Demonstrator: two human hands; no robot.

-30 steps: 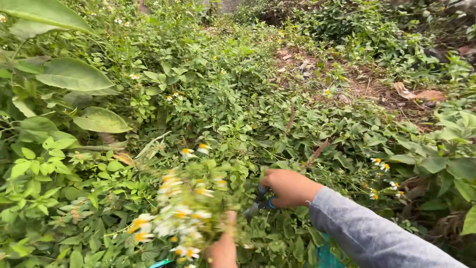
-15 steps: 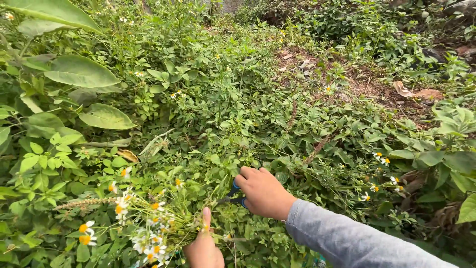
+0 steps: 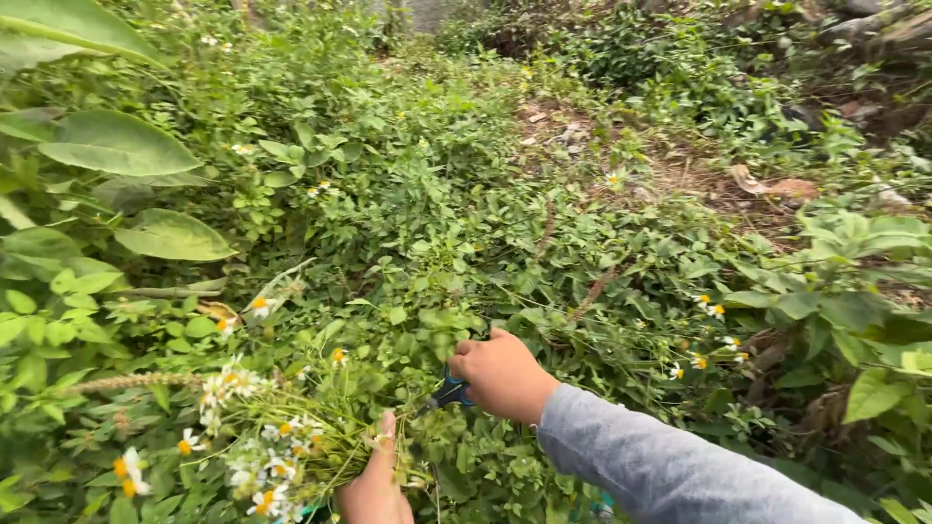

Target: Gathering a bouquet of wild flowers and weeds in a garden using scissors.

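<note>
Dense green weeds [image 3: 427, 243] filled the centre and left of the frame, leaving no open lane at ground level. Broad leaves [image 3: 116, 146] crowded the upper left. The only bare room was a patch of soil [image 3: 680, 170] at upper right, bordered by leafy shrubs [image 3: 854, 243] on the right edge.

Matt grey cloth sleeve [image 3: 670, 466]; glossy blue plastic scissors handle [image 3: 450, 392].

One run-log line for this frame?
left hand: holds flower bunch | right hand: grips blue-handled scissors | setting: leafy weeds
</note>
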